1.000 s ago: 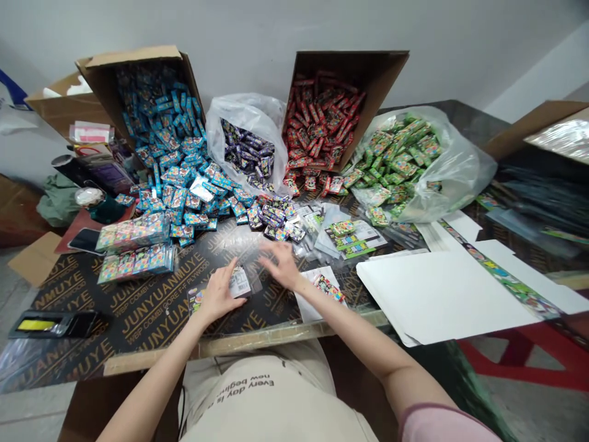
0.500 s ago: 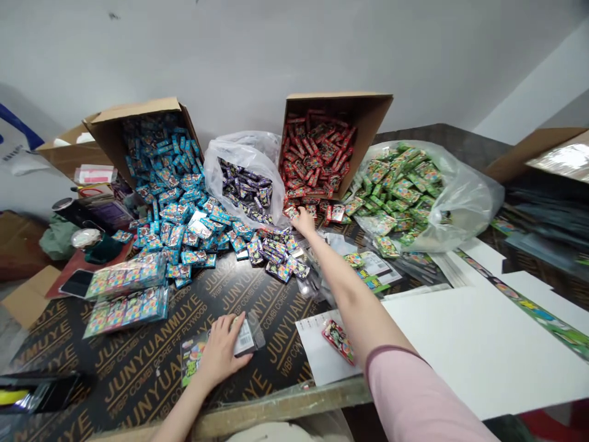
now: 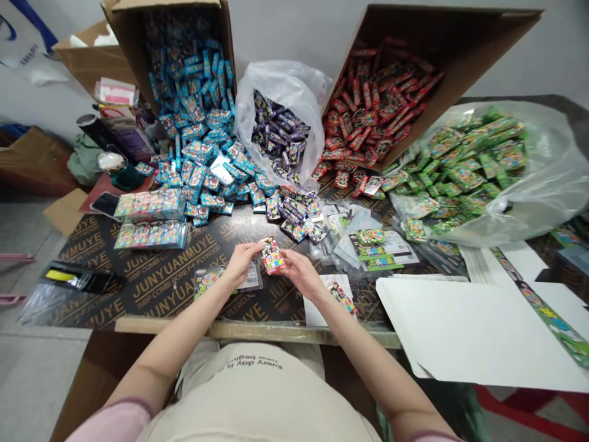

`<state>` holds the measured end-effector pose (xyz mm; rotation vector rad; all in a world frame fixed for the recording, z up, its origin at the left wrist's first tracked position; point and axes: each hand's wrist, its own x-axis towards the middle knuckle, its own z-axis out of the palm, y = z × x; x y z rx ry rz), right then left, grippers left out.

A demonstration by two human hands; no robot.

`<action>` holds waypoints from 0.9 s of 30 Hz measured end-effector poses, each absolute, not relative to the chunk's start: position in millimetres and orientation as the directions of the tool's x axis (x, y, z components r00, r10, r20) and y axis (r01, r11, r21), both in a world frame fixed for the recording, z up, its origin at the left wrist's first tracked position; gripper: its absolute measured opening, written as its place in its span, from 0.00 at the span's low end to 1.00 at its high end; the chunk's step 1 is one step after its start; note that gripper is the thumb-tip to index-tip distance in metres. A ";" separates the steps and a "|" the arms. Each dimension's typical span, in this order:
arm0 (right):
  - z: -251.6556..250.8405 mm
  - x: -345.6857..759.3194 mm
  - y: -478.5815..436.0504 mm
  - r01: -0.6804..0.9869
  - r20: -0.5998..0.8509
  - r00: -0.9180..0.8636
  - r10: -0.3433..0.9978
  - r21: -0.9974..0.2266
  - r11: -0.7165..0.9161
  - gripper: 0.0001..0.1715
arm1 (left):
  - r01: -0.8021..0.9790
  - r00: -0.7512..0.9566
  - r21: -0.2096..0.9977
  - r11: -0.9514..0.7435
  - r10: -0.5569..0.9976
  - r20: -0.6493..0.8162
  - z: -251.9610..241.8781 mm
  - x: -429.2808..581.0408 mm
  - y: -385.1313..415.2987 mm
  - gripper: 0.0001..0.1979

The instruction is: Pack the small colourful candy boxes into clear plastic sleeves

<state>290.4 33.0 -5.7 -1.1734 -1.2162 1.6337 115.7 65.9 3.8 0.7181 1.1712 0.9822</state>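
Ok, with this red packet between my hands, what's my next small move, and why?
Probably lower the red packet toward the flat printed packaging on the table. Your left hand and right hand hold the packet from opposite sides, and that packaging lies close by, partly hidden by your left wrist, so it seems the handiest spot.

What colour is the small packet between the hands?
The packet is mainly red, best seen in the head view.
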 end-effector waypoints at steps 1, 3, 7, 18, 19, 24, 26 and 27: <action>-5.4 292.0 30.7 0.050 -0.109 -0.195 0.975 -0.994 -0.101 0.34 | -0.253 0.071 0.867 0.429 0.902 -0.426 3.4 114.5 63.0 0.20; -2.8 296.7 30.8 0.263 0.124 -0.201 0.972 -0.949 0.175 0.45 | -0.238 0.091 0.861 0.449 0.893 -0.441 2.2 110.7 56.3 0.20; 2.1 298.1 33.7 0.429 0.272 -0.489 0.829 -0.753 0.500 0.45 | -0.051 0.187 0.912 0.407 0.901 -0.392 0.5 97.1 46.8 0.21; -37.1 293.3 30.0 0.678 0.249 -0.519 0.818 -0.464 0.571 0.43 | 0.819 0.417 0.461 -0.343 0.907 -0.066 -21.6 39.5 18.6 0.57; -38.5 292.1 29.2 0.656 0.237 -0.539 0.808 -0.483 0.580 0.44 | 0.803 0.430 0.478 -0.357 0.902 -0.048 -22.8 39.0 17.8 0.58; -39.4 288.6 33.0 0.489 0.217 -0.628 0.747 -0.637 0.596 0.50 | 0.694 0.520 0.579 -0.428 0.854 0.007 -24.3 37.1 15.6 0.59; -38.6 287.5 32.9 0.496 0.219 -0.599 0.770 -0.654 0.571 0.54 | 0.688 0.512 0.586 -0.429 0.859 0.029 -24.4 36.4 15.6 0.57; -38.0 286.3 31.1 0.523 0.225 -0.554 0.802 -0.655 0.545 0.56 | 0.691 0.493 0.587 -0.423 0.869 0.046 -24.7 36.3 16.2 0.56</action>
